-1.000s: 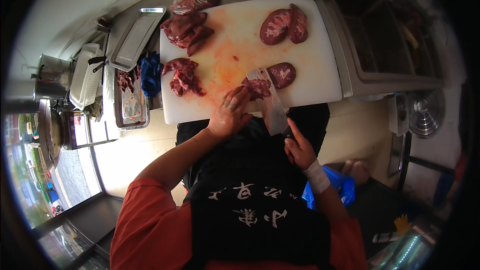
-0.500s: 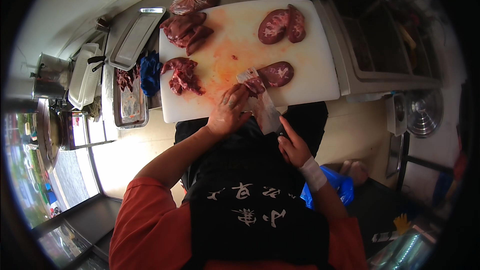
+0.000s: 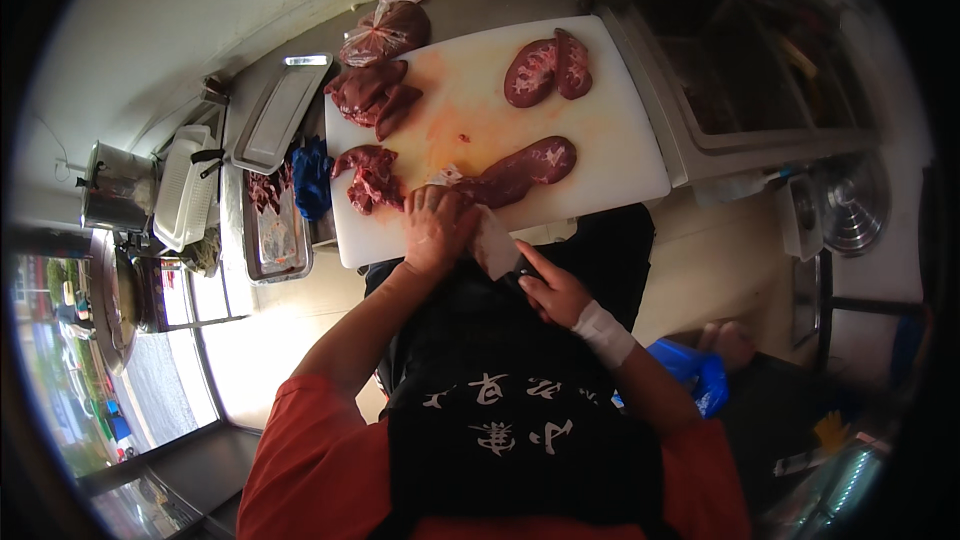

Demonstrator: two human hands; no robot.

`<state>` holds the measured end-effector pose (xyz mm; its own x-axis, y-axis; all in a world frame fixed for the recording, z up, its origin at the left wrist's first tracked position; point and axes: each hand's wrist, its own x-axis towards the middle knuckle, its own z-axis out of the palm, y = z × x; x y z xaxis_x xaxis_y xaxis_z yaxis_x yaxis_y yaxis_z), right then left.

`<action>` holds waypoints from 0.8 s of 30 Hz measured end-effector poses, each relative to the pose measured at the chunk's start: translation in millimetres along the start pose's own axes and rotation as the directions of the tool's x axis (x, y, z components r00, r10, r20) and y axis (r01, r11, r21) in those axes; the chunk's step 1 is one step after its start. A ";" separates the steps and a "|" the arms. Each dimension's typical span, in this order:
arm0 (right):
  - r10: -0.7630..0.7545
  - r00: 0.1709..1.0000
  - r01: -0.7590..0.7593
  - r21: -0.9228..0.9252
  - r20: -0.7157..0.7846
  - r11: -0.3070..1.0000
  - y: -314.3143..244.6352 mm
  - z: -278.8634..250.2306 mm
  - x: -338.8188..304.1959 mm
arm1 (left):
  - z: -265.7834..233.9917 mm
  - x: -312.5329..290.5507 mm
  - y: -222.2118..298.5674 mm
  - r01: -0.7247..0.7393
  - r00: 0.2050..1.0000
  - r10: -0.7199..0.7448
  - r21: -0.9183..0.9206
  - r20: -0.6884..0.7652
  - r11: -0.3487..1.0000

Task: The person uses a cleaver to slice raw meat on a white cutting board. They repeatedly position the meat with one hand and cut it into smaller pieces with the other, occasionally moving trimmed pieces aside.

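Note:
A long dark red piece of meat (image 3: 530, 168), which looks like kidney, lies near the front of the white cutting board (image 3: 620, 160). My left hand (image 3: 438, 230) is closed over its left end, the fingers pressed together and hiding what is under them. Some pale tissue (image 3: 447, 176) shows just beyond those fingers. A broad-bladed cleaver (image 3: 494, 248) is in my right hand (image 3: 553, 292), the fingers wrapped around its dark handle. Its blade slants up to the left at the board's front edge, its tip beside my left hand and partly hidden.
On the board are an opened kidney (image 3: 545, 70) at the far right and dark red meat (image 3: 370, 98) and trimmings (image 3: 370, 178) at the left. A bagged piece (image 3: 385, 32) lies behind. Metal trays (image 3: 285, 112), a blue cloth (image 3: 311, 178) and a white basket (image 3: 186, 190) stand left.
Both hands and the cleaver have moved left and nearer to me. The blade has left the meat's middle, and the meat now lies stretched out longer. The whole view has shifted slightly.

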<state>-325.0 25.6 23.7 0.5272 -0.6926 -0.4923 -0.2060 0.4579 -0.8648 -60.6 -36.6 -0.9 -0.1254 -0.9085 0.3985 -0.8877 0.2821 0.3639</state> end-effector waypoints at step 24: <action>-0.129 0.931 0.146 0.023 -0.343 0.989 -5.4 -44.8 0.1 | 8.8 2.2 17.8 -0.226 0.970 0.238 -0.164 0.054 0.960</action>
<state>-360.7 -1.9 23.9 0.2348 -0.8945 -0.3804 -0.1082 0.3648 -0.9248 -80.6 -36.3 -0.9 -0.3564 -0.8306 0.4279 -0.7515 0.5270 0.3969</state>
